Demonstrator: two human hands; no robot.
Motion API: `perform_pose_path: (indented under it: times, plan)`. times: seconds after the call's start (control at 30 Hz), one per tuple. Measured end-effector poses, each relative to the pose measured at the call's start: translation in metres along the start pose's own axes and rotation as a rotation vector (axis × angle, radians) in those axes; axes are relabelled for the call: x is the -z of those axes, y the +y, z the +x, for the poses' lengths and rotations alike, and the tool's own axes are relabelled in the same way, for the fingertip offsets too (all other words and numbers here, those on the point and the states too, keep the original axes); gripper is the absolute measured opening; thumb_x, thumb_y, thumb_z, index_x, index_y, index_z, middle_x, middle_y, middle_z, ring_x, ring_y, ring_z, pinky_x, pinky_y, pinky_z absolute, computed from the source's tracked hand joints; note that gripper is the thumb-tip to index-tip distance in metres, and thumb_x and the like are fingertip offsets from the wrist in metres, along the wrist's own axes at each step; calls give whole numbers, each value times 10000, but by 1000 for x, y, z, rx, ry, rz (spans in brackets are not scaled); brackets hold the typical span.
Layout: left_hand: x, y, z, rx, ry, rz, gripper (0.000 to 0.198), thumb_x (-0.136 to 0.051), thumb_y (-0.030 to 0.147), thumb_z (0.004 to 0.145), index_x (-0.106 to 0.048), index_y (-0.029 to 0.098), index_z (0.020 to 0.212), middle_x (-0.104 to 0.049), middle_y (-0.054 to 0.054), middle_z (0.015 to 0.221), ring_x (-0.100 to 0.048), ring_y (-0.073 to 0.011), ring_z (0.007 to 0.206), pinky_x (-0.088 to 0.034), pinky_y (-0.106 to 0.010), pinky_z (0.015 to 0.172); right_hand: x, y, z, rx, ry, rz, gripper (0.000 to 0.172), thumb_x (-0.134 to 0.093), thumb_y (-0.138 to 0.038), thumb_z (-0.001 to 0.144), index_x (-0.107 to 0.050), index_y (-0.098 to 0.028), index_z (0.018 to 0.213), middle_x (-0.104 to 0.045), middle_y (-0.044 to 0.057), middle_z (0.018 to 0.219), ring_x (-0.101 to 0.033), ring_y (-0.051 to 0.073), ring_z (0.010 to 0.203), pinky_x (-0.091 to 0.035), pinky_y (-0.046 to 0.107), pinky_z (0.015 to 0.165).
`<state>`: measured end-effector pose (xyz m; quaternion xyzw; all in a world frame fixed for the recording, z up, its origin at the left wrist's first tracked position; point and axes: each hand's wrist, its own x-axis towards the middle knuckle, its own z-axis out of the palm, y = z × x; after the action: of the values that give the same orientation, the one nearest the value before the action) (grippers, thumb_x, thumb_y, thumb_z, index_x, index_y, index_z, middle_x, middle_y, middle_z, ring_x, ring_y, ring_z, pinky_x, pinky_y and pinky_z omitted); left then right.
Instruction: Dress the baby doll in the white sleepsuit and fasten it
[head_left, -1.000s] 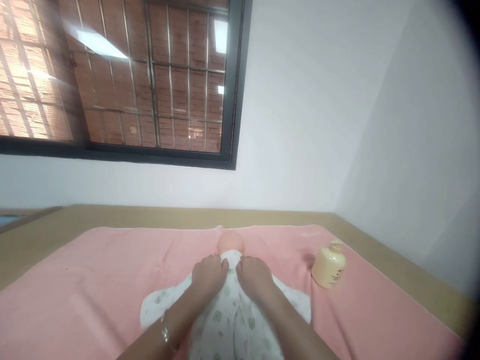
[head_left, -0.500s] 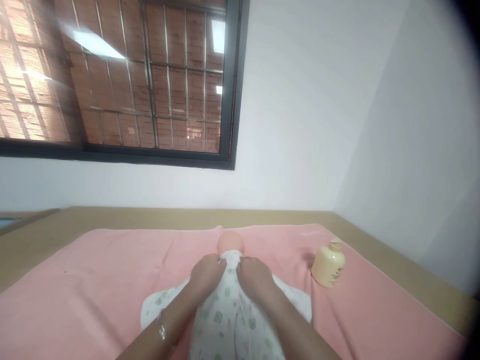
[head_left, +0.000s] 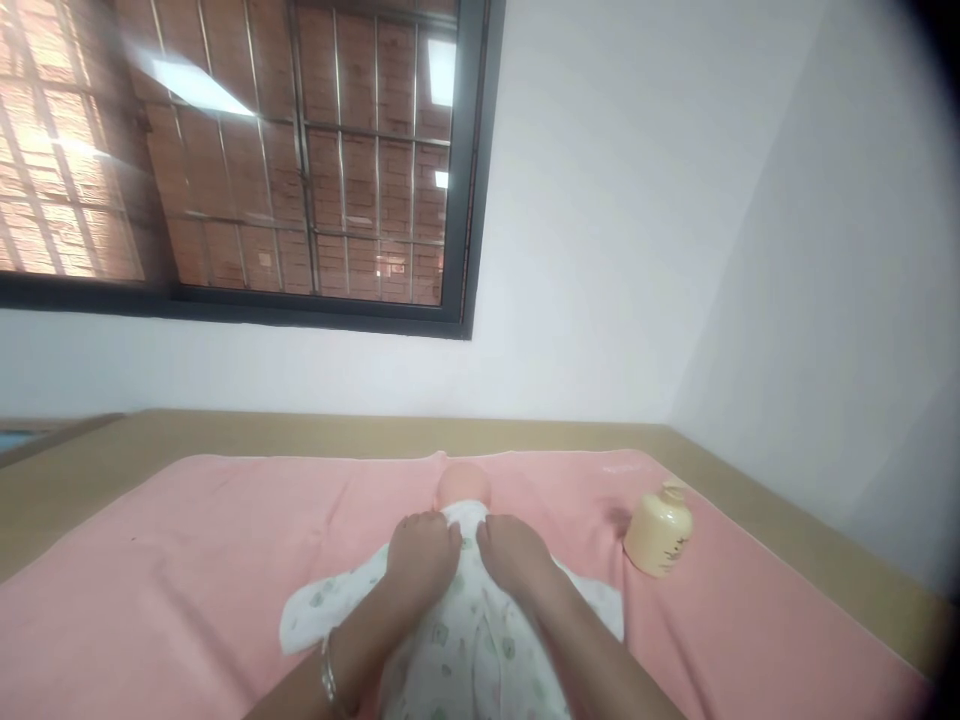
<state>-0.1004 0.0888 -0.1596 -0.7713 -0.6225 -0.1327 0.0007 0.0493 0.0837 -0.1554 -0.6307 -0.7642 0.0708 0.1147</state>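
Note:
A doll with a round, bald pinkish head lies on a pink cloth, its head pointing away from me. It wears a white garment with small green prints, whose sleeves spread out to both sides. My left hand, a silver bangle on its wrist, is closed on the garment at the left of the neck. At the right of the neck my right hand is closed on the garment too. The thumbs face each other across the upper chest or back; which side faces up I cannot tell.
A cream-coloured bottle with dark lettering stands on the cloth to the right. The cloth covers a wooden tabletop that meets a white wall. A dark-framed window with metal bars is at the upper left.
My left hand has turned slightly and its thumb now lies further right, nearer the middle of the neck. My right hand has barely moved. The bottle and the doll stay where they were.

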Motion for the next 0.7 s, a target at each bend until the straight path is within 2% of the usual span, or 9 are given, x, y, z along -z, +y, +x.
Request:
perform_pose_path:
  times: [0.07,0.13,0.2,0.3,0.37,0.43,0.57,0.63,0.7]
  plan:
    - [1,7,-6,-77,48,103,381,-302,220,873,-664,108,834,-655,-146,851,-594,-275,848,-401,-410,799,5,3,2,-44,-70,80,572,-139,-337,966,-662,-110,918,-654,160,925,-609,227,819,-414,307,681]
    - [1,9,-8,-117,63,132,351,-318,181,854,-661,108,830,-650,-147,856,-590,-279,851,-400,-416,799,9,2,-1,-48,-82,83,585,-128,-363,966,-655,-111,943,-650,163,944,-610,233,828,-416,315,681]
    - [-2,4,-4,-94,45,89,360,-310,210,866,-656,117,837,-653,-141,858,-597,-270,834,-411,-405,778,11,-3,-7,-21,-33,32,543,-165,-369,959,-640,-106,965,-643,170,957,-606,247,841,-415,330,687]
    - [-9,-9,8,-22,-43,-75,418,-270,321,903,-646,154,834,-662,-109,866,-607,-234,812,-430,-351,724,11,-10,-14,41,37,-4,470,-224,-360,945,-622,-112,969,-639,161,955,-599,253,857,-415,336,703]
    - [-11,-14,13,6,-94,-167,448,-254,387,913,-644,170,870,-664,-96,905,-608,-218,838,-433,-323,714,9,-8,-11,40,34,17,459,-230,-361,943,-620,-120,966,-641,150,952,-600,245,851,-416,331,706]
    - [-9,-12,13,23,-94,-154,459,-257,406,915,-645,161,922,-661,-106,932,-607,-223,856,-432,-328,729,7,-2,-5,7,-2,59,491,-206,-372,949,-626,-119,959,-643,151,949,-604,238,843,-418,326,705]
    - [-1,2,6,-66,-50,58,360,-315,213,883,-660,121,835,-660,-131,851,-605,-248,809,-415,-369,741,2,8,6,-58,-72,119,590,-132,-399,965,-649,-115,951,-648,163,948,-611,235,847,-420,316,689]
    - [0,4,5,-101,-51,99,306,-353,126,832,-657,118,800,-657,-130,833,-604,-246,802,-410,-362,731,-1,6,4,-72,-26,41,581,-135,-374,966,-652,-110,955,-650,169,931,-612,250,838,-415,333,693]
    - [-2,1,7,-76,-45,66,300,-356,152,845,-652,128,807,-657,-122,847,-605,-235,800,-411,-344,711,-4,0,-1,-20,49,-60,521,-179,-336,961,-647,-107,958,-649,167,900,-609,261,823,-407,349,710]
